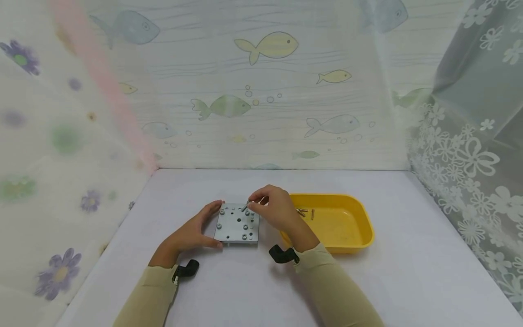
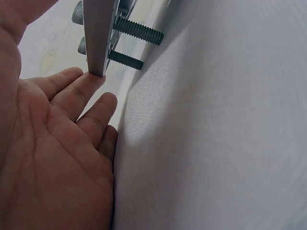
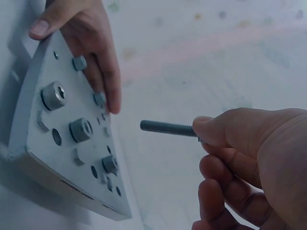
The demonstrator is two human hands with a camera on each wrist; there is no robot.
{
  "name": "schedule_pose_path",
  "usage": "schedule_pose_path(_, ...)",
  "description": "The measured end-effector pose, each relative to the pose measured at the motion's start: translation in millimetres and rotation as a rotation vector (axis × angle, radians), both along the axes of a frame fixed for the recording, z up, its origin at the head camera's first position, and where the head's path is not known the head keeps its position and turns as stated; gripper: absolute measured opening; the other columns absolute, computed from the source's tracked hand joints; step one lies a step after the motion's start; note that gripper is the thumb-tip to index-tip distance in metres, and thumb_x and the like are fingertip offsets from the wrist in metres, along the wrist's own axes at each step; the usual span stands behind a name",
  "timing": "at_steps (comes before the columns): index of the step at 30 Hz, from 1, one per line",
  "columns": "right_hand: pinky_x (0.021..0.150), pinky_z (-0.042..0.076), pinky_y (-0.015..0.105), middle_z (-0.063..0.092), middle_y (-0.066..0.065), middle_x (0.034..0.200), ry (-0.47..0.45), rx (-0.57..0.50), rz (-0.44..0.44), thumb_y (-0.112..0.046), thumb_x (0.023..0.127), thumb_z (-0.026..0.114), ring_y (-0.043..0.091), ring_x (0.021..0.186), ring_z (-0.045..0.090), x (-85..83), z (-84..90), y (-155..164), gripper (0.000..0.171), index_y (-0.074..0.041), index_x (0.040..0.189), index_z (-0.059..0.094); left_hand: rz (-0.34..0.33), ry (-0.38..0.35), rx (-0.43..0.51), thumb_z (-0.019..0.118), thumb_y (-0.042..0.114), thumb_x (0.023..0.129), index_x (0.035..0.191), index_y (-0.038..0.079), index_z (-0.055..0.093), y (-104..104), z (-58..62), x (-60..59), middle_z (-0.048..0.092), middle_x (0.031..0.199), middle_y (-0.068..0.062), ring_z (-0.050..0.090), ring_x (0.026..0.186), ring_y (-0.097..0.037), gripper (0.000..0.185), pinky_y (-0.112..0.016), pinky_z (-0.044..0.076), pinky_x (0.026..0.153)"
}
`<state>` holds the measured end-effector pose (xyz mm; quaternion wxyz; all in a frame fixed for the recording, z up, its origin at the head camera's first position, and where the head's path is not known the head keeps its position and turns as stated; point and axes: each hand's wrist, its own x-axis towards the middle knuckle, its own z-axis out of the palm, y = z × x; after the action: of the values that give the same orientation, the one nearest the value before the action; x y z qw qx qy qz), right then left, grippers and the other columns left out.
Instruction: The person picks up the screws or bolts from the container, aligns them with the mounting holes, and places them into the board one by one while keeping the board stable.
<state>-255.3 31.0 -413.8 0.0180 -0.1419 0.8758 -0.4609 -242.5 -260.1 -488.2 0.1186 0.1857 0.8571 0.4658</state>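
Nearest, at the bottom of the scene, two long sleeves (image 1: 335, 286) reach in over a white tabletop (image 1: 245, 290), a black wrist device (image 1: 187, 269) at each cuff. At centre, left of the right hand, a metal plate (image 1: 233, 230) sits raised above the cloth, with threaded shanks (image 2: 139, 29) jutting from its underside and five socket heads (image 3: 81, 130) on top. The left hand (image 1: 189, 234) spans the plate's left side, thumb at the near edge and fingers at the far corner, gripping it. That hold should stay firm, since the shanks below could let the plate rock. Over the far right part of the plate, the right hand (image 1: 278, 211) pinches a bolt (image 3: 168, 128) between thumb and finger, other fingers loosely bent; the threaded tip is clear of the plate. I cannot tell which hole it is over. To seat it well, I would bring the shank square to the surface and start it gently, without forcing. Right of the hand, loose bolts (image 1: 313, 214) lie in a yellow tray (image 1: 339, 249). Farthest, a fish-print curtain (image 1: 171, 72) hangs behind.
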Motion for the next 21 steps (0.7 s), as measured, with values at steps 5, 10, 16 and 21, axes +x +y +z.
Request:
schedule_pose_path(5,0.081,0.055,0.030,0.067,-0.008,0.100,-0.005,0.033,-0.017,-0.028,0.092,0.079,0.014,0.095,0.061,2.2,-2.7,-10,0.009,-0.025,0.101,0.078,0.010,0.012,-0.022,0.099,0.036,0.063,0.165,0.023,0.019,-1,-2.9,-0.5,0.025,0.172,0.005,0.014,0.161,-0.026,0.131,-0.065,0.006,0.126)
schedule_pose_path(10,0.083,0.055,0.029,0.066,-0.009,0.100,-0.002,0.112,-0.017,-0.029,0.093,0.078,0.013,0.096,0.060,4.6,-5.1,-19,0.010,-0.025,0.103,0.079,0.009,0.010,-0.020,0.099,0.036,0.064,0.165,0.025,0.019,-2,-3.5,-0.7,0.025,0.171,0.006,0.015,0.161,-0.025,0.130,-0.066,0.007,0.126)
schedule_pose_path(16,0.084,0.054,0.029,0.066,-0.009,0.100,0.016,0.174,-0.006,-0.029,0.094,0.077,0.013,0.095,0.060,5.9,-9.7,-26,0.011,-0.024,0.103,0.080,0.005,0.008,-0.014,0.099,0.035,0.064,0.165,0.025,0.019,-1,-0.4,-0.3,0.025,0.171,0.005,0.015,0.161,-0.025,0.130,-0.065,0.006,0.126)
schedule_pose_path(21,0.080,0.052,0.027,0.064,-0.010,0.097,0.014,0.221,-0.008,-0.030,0.094,0.076,0.012,0.091,0.058,6.7,-16.4,-31,0.012,-0.025,0.104,0.080,0.008,0.003,-0.011,0.100,0.035,0.063,0.165,0.025,0.019,0,1.1,0.4,0.025,0.171,0.005,0.015,0.161,-0.024,0.131,-0.064,0.005,0.127)
